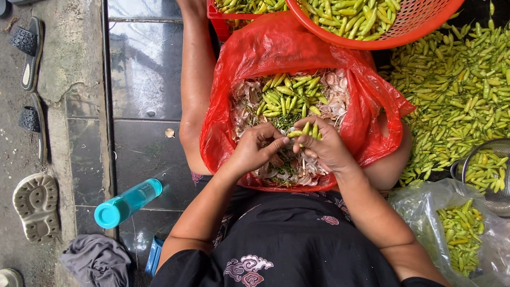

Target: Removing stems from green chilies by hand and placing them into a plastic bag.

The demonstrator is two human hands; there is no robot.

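A red plastic bag (276,50) lies open on my lap, holding green chili peppers (287,98) on top of pale garlic skins and stems. My right hand (324,146) is over the bag and grips several small green chilies (308,131) in its fingers. My left hand (255,149) sits just beside it, fingertips pinching the end of one of those chilies. Both hands touch each other above the scraps.
An orange basket (409,29) of chilies sits at the top. A large heap of chilies (457,90) covers the floor on the right, with a metal strainer (489,170) and a clear bag of chilies (462,228). A teal bottle (127,202), sandals (29,50) and a grey cloth (98,260) lie left.
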